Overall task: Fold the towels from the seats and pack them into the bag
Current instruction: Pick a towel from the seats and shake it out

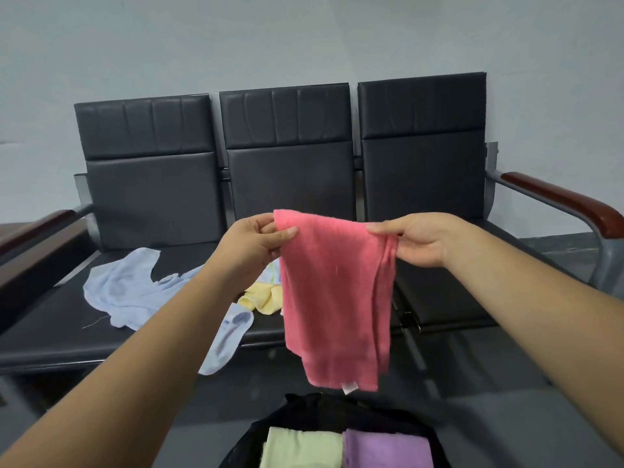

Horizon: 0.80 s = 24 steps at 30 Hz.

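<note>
At far left a wooden armrest (37,228) runs out of frame. The left forearm covers part of the pale blue towel (128,292), which lies crumpled on the left seat (50,319) with one end drooping over the front edge. The yellow towel (261,298) beside it is mostly hidden behind the left wrist and the pink towel (334,298). The left hand (251,243) pinches the pink towel's upper left corner and the right hand (422,239) pinches its bunched upper right corner. The hands are apart at about the same height, so the cloth hangs free in the air in front of the middle seat, its lower hem just above the black bag (314,413). The bag is cut off by the bottom edge; inside it a pale green folded towel (300,447) and a purple folded towel (385,449) lie side by side. The right seat (439,298) shows black padding and ends at a second wooden armrest (567,204). A plain pale wall (304,35) stands behind the bench.
</note>
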Each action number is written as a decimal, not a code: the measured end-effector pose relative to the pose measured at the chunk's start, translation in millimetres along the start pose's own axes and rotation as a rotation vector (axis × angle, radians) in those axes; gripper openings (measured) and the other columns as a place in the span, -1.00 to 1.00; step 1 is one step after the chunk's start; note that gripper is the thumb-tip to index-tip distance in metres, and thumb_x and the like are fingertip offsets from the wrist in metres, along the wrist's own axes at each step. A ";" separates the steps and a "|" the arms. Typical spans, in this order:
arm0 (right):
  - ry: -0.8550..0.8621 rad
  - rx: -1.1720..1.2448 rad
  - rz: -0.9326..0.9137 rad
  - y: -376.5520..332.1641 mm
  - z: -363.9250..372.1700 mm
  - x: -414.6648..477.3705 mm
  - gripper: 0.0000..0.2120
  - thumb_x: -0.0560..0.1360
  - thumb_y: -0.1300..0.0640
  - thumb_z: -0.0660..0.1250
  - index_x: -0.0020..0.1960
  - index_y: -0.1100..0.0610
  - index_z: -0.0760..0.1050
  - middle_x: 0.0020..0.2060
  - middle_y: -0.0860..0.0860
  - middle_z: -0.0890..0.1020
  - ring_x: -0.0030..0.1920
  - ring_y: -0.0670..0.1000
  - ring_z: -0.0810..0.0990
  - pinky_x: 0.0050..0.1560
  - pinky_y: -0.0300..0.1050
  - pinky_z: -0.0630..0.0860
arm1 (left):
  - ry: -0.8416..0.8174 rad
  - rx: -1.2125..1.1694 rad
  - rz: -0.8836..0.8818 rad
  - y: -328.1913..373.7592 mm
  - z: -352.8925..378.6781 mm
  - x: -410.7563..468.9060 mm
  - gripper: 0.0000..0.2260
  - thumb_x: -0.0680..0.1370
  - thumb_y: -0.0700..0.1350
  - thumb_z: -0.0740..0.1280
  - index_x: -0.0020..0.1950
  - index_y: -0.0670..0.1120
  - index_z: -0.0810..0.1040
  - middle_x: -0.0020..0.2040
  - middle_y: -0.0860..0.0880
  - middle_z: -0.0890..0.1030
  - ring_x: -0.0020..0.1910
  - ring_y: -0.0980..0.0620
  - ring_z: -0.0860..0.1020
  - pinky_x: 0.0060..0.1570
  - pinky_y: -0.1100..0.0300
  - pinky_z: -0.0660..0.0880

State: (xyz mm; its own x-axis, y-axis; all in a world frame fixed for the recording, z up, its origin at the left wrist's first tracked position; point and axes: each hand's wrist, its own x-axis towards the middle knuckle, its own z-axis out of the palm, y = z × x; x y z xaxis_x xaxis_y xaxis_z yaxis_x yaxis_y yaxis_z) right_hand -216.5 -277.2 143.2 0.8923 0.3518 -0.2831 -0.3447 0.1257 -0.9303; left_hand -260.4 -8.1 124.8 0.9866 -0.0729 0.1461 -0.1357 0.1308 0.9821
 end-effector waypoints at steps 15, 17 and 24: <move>0.299 0.070 -0.043 -43.7 -0.7 80.0 -0.94 0.56 0.31 0.40 -0.04 0.28 0.66 0.00 0.12 0.70 -0.17 0.00 0.66 -0.22 -0.16 0.66 | 0.090 0.114 -0.086 3.0 -8.0 90.6 -0.87 0.54 -0.37 0.42 0.07 -0.24 0.65 -0.04 -0.15 0.71 -0.08 -0.04 0.67 0.11 0.12 0.62; 0.286 0.008 -0.075 -65.5 0.8 97.6 -0.89 0.59 0.33 0.34 0.02 0.30 0.65 0.08 0.14 0.69 -0.16 0.01 0.68 -0.28 -0.17 0.65 | 0.149 0.093 -0.059 10.0 -9.3 110.6 -0.84 0.53 -0.39 0.42 0.10 -0.26 0.64 -0.01 -0.20 0.69 -0.08 -0.07 0.68 0.01 0.14 0.65; 0.380 -0.075 -0.365 -143.7 18.6 110.2 -0.90 0.49 0.31 0.48 0.00 0.24 0.65 -0.01 0.12 0.72 -0.16 0.05 0.73 -0.13 -0.04 0.70 | 0.294 0.093 0.238 57.4 -3.6 159.0 -0.84 0.50 -0.33 0.48 0.06 -0.20 0.69 -0.04 -0.14 0.73 -0.06 -0.02 0.69 0.14 0.13 0.61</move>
State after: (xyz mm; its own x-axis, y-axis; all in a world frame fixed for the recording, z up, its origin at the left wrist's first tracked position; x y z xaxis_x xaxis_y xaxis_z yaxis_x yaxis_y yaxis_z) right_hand -74.0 -239.3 250.1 0.9978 -0.0651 0.0108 0.0176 0.1053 -0.9943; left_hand -111.0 -8.6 204.0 0.9085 0.2373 0.3439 -0.3582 0.0184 0.9335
